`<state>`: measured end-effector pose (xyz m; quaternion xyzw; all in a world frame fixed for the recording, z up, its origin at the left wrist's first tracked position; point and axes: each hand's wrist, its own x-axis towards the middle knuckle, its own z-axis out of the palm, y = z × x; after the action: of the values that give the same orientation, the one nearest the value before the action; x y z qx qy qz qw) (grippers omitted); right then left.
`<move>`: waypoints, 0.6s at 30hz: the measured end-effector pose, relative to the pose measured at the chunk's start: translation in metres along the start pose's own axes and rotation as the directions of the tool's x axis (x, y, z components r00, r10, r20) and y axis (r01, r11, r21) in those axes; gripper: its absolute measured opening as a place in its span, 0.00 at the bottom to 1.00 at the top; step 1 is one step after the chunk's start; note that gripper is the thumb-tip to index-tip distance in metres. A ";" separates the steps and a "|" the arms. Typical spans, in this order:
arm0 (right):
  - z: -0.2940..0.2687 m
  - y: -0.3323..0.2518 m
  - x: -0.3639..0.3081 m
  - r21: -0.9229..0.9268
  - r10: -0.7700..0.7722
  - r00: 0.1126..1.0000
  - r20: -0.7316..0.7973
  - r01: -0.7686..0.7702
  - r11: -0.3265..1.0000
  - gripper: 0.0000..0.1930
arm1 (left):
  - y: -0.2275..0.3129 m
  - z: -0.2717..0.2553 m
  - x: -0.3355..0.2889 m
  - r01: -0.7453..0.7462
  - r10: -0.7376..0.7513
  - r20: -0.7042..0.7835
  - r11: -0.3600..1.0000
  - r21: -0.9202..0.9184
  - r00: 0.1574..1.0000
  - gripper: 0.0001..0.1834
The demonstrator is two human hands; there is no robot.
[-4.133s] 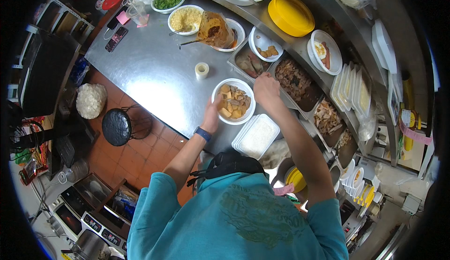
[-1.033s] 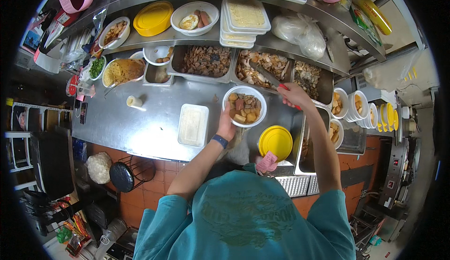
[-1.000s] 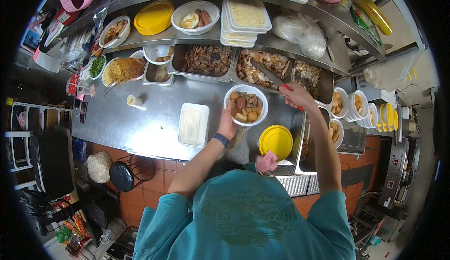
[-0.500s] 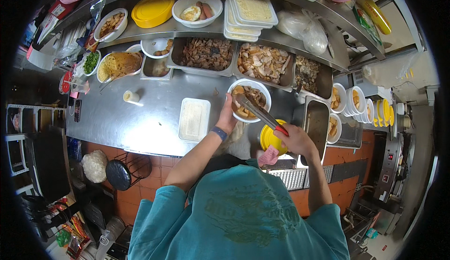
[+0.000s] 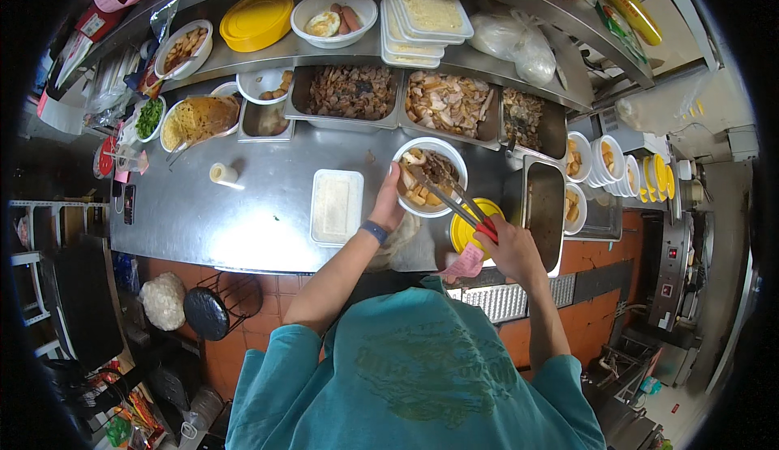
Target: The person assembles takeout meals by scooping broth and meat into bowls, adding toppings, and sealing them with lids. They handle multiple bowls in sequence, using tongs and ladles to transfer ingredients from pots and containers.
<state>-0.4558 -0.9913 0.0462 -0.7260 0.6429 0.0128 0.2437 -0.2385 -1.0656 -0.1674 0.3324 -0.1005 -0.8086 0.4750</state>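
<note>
My left hand [image 5: 389, 206] grips the left side of a white round bowl [image 5: 462, 166], its thumb over the rim. Inside the bowl lie dark meat pieces, pale yellowish chunks and something whitish at the upper left. My right hand [image 5: 511, 251] is closed around the red-handled metal tongs [image 5: 457, 198]. Their arms are spread apart and their tips reach into the food. Below the tongs sits a yellow lid [image 5: 462, 229], partly hidden by the hand, with a pink slip [image 5: 464, 263] beside it. Left of the bowl rests a white rectangular container [image 5: 337, 206].
Behind the bowl are metal pans of chopped meat [image 5: 349, 93], pale sliced meat [image 5: 450, 103] and shredded food [image 5: 523, 117]. An overhead shelf holds a bowl with egg and sausages [image 5: 334, 24] and stacked white containers [image 5: 426, 20]. A deep metal pan [image 5: 544, 206] and filled bowls [image 5: 574, 211] stand at right.
The tongs' arms have spread apart, and their tips now sit lower in the bowl. A whitish piece shows at the bowl's upper left. My left hand keeps its hold; the view has shifted slightly.
</note>
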 end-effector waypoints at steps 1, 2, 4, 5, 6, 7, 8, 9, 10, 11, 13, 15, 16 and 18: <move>-0.001 0.001 -0.004 0.066 0.000 1.000 -0.030 0.002 0.998 0.18 | 0.002 0.001 -0.002 -0.003 0.003 0.025 1.000 -0.008 1.000 0.41; -0.002 0.001 -0.002 0.088 0.050 0.997 -0.064 -0.044 0.995 0.19 | 0.004 0.002 -0.006 -0.004 0.005 0.051 1.000 -0.015 0.999 0.41; -0.004 0.001 0.012 0.154 0.152 0.980 -0.128 -0.132 0.979 0.19 | 0.005 0.005 -0.015 -0.001 0.004 0.077 0.999 -0.048 0.997 0.41; -0.003 0.002 0.029 0.125 0.164 0.973 -0.159 -0.145 0.981 0.21 | 0.006 0.007 -0.018 0.006 0.000 0.082 0.998 -0.069 0.997 0.41; 0.002 0.001 0.052 0.206 0.169 0.967 -0.192 -0.129 0.970 0.22 | 0.006 0.009 -0.022 0.016 -0.009 0.088 0.996 -0.088 0.996 0.41; 0.010 -0.001 0.080 0.273 0.235 0.954 -0.188 -0.179 0.945 0.24 | 0.005 0.011 -0.026 0.011 -0.007 0.060 0.997 -0.079 0.998 0.40; 0.023 -0.003 0.111 0.313 0.321 0.925 -0.201 -0.250 0.916 0.28 | 0.005 0.013 -0.029 0.005 0.000 0.070 0.997 -0.078 0.998 0.40; 0.033 -0.002 0.140 0.420 0.350 0.934 -0.075 -0.289 0.861 0.30 | 0.006 0.014 -0.032 0.015 -0.010 0.068 0.997 -0.076 0.998 0.40; 0.046 0.001 0.162 0.484 0.299 0.953 -0.044 -0.242 0.841 0.30 | 0.005 0.014 -0.035 0.041 -0.036 0.061 0.996 -0.081 0.997 0.40; 0.060 0.006 0.170 0.465 0.281 0.944 -0.175 -0.172 0.868 0.28 | 0.006 0.013 -0.039 0.063 -0.063 -0.002 0.993 -0.105 0.998 0.36; 0.075 0.023 0.165 0.806 0.430 0.899 -0.080 -0.195 0.558 0.25 | 0.008 0.010 -0.044 0.041 -0.040 0.012 0.995 -0.086 0.999 0.35; 0.075 0.042 0.147 0.955 0.415 0.884 0.216 -0.103 -0.279 0.26 | 0.009 0.006 -0.050 0.048 -0.048 -0.004 0.992 -0.118 0.999 0.35; 0.069 0.052 0.139 0.771 0.327 0.887 0.325 -0.049 -0.635 0.26 | 0.008 0.004 -0.054 0.048 -0.047 0.007 0.990 -0.130 0.999 0.35; 0.052 0.070 0.139 0.603 0.252 0.938 0.237 0.061 -0.795 0.26 | 0.005 0.003 -0.058 0.063 -0.066 -0.018 0.987 -0.147 0.998 0.35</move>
<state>-0.4826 -1.1043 -0.0696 0.1019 0.3432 -0.6201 0.6980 -0.2177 -1.0203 -0.1375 0.3090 -0.0244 -0.8249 0.4728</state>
